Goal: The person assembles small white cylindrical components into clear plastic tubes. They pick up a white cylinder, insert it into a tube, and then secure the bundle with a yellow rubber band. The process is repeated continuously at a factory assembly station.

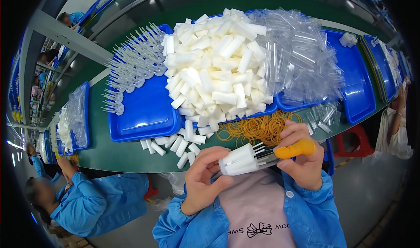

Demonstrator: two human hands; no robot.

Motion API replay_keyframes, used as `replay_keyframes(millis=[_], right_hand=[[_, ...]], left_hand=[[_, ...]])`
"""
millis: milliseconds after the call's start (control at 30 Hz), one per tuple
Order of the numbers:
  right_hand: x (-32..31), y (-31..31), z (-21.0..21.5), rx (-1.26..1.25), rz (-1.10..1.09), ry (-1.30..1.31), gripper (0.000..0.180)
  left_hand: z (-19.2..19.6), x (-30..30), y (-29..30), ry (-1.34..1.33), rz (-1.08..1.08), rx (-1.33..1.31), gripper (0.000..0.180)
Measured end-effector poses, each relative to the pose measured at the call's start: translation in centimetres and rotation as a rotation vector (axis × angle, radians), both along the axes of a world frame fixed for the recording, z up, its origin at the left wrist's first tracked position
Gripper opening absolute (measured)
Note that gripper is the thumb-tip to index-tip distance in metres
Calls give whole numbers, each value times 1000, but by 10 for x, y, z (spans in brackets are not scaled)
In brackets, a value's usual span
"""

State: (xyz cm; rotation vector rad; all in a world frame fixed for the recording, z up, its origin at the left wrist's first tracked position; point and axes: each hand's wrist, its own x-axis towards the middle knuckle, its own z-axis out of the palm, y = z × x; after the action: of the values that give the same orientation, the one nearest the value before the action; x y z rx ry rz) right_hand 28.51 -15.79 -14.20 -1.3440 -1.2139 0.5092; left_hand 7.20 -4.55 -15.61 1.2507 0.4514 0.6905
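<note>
My left hand (203, 178) is closed around a bundle of white foam cylinders (240, 160) set side by side, with its base end in the palm. Thin rods (259, 148) stick out of the bundle's right end. My right hand (302, 154) is at that end, its fingers bent and closed. A yellow finger cot (297, 149) covers one of its fingers. Something clear and dark lies between the rods and this hand, too hidden to name. Just beyond my hands lie a heap of tan rubber bands (258, 127) and loose foam cylinders (181, 146).
A large pile of white foam cylinders (218, 60) rises in front. Clear plastic tubes (297, 55) are heaped at its right. White spiky parts (135, 57) stand in a blue tray (144, 123) at left. Another blue tray (358, 90) stands right. A co-worker in blue (100, 200) sits left.
</note>
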Motion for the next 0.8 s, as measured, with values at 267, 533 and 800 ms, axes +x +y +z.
replay_keyframes(millis=[267,533,800], right_hand=[[-8,-2,9,0,-109,165,21],[-20,-6,8,10,-30,50,21],[-27,-3,3,-52,-47,106,24]], left_hand=[[4,0,2,-47,-58,-15,48],[3,7,-4,-101,-64,-91,46],[0,9,-3,-79,-64,-114,47]])
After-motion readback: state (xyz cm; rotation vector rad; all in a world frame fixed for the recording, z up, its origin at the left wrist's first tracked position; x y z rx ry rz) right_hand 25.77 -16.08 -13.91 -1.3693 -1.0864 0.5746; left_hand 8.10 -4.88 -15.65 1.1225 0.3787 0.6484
